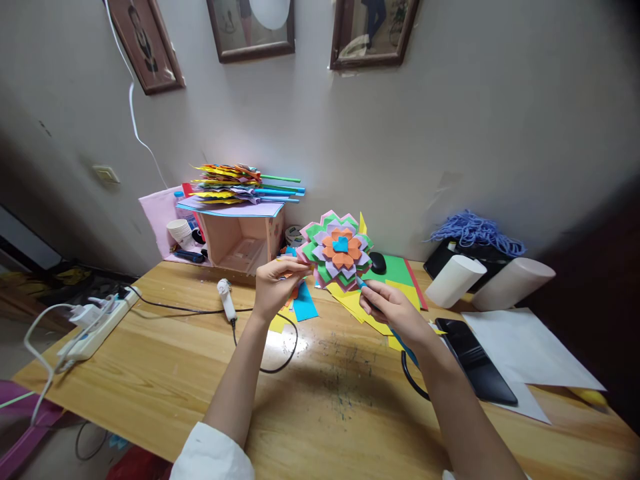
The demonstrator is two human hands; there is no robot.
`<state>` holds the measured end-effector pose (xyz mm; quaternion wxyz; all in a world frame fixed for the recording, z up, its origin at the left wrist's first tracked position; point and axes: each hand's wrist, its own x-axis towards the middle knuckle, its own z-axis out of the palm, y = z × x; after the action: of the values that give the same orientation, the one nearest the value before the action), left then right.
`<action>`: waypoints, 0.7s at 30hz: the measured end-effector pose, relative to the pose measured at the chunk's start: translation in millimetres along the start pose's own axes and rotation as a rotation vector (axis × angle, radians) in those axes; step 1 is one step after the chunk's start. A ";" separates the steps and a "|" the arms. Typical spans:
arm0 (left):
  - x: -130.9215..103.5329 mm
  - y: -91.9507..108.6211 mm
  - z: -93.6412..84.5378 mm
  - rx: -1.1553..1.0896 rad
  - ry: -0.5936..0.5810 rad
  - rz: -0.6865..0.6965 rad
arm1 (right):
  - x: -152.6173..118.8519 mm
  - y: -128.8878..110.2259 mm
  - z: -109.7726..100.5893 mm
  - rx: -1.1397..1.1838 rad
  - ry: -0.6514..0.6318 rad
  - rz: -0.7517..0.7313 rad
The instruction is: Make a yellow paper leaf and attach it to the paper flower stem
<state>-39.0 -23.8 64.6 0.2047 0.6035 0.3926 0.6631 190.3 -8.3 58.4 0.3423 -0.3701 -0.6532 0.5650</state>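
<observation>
A layered paper flower (pixel 341 245) is held up over the table, its face towards me. It has a blue centre, with rings of orange, lilac, green and pink petals around it. My left hand (pixel 277 283) pinches the flower's left edge between thumb and fingers. My right hand (pixel 393 307) is closed around the blue stem (pixel 406 345), just below the flower on the right. The stem slants down along my right wrist, which partly hides it. Yellow paper sheets (pixel 357 305) and blue paper pieces (pixel 305 303) lie on the table behind my hands.
More paper flowers (pixel 225 185) with stems lie on top of a cardboard box (pixel 277 233). A white corded tool (pixel 227 300) stands left, its black cable crossing the table. At right are a black tablet (pixel 475 363), white sheets (pixel 530 340), paper rolls (pixel 455 280) and blue yarn (pixel 477 230).
</observation>
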 end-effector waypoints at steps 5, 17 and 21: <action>-0.4 3.2 1.8 -0.047 0.016 -0.044 | -0.5 0.3 -0.9 -0.017 0.004 -0.003; 3.3 20.4 -5.6 -0.075 0.057 -0.140 | -2.3 -1.8 -2.9 -0.008 0.021 -0.003; 4.8 19.0 -10.7 -0.095 0.062 -0.187 | -2.6 -1.0 -5.2 0.007 0.017 -0.001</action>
<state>-46.3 -34.7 82.6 0.2819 0.5332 0.4212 0.6774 195.9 -8.1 59.9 0.3497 -0.3732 -0.6484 0.5638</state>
